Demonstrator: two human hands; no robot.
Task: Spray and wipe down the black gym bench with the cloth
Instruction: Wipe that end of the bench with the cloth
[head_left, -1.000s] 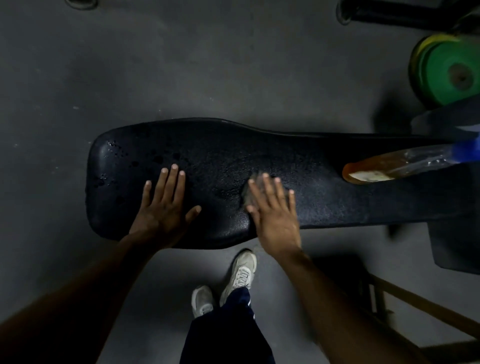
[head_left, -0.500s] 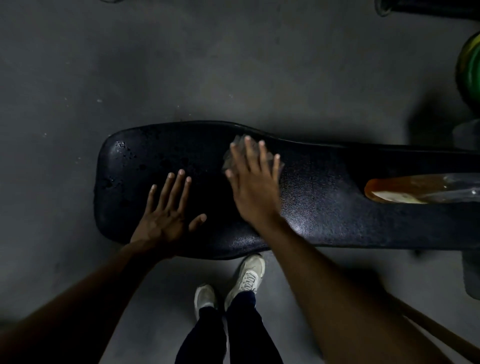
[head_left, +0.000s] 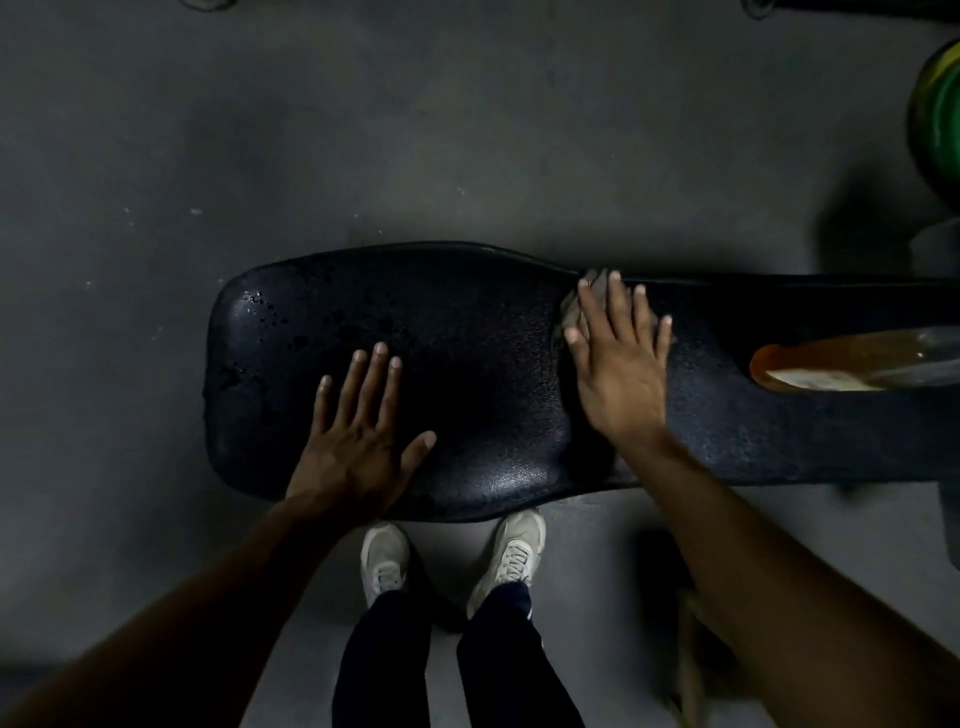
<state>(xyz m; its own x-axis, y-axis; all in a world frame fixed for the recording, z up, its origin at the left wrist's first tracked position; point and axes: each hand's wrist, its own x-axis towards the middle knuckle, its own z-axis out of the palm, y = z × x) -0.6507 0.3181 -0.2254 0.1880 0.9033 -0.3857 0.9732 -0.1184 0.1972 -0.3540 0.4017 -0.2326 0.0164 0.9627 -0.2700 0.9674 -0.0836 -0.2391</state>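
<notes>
Right hand (head_left: 618, 358), flat on cloth (head_left: 582, 304), has swept to bench (head_left: 467, 374) far edge w/in a sec; left hand (head_left: 358, 436) open, bracing. Wiping underway.

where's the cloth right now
Under the right hand, pressed flat on the bench at its far edge, left of the spray bottle.
</notes>
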